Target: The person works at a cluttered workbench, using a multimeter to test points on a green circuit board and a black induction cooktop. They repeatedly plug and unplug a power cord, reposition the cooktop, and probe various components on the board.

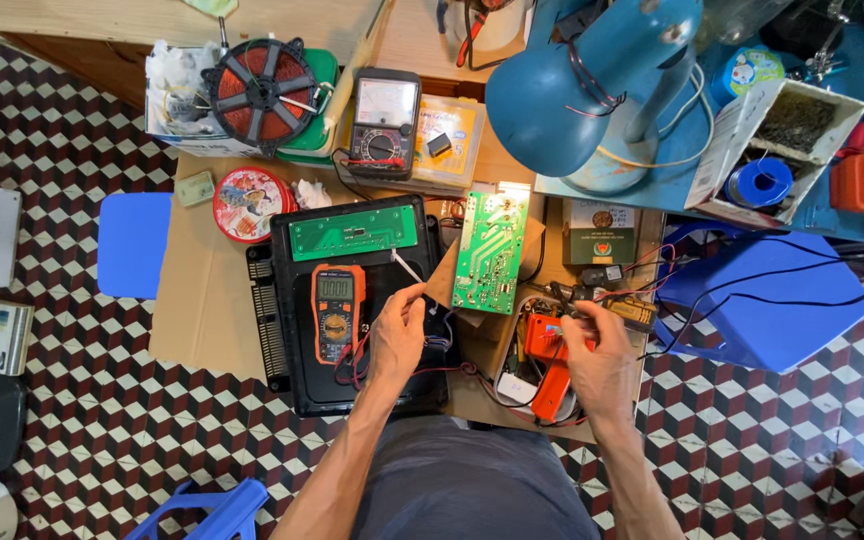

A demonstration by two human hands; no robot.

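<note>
The left hand (pixel 397 335) rests over the black housing (pixel 292 375), its fingers (pixel 414 296) pinched shut on a thin white probe (pixel 407 267) that slants up and left from the fingertips. The right hand (pixel 597 355) lies above an orange tool (pixel 549 365), fingers closed on a small dark part (pixel 577 297). Left of the left hand lies an orange multimeter (pixel 337 312). Between the hands, farther off, lies a green board (pixel 490 250), just beyond the probe tip.
</note>
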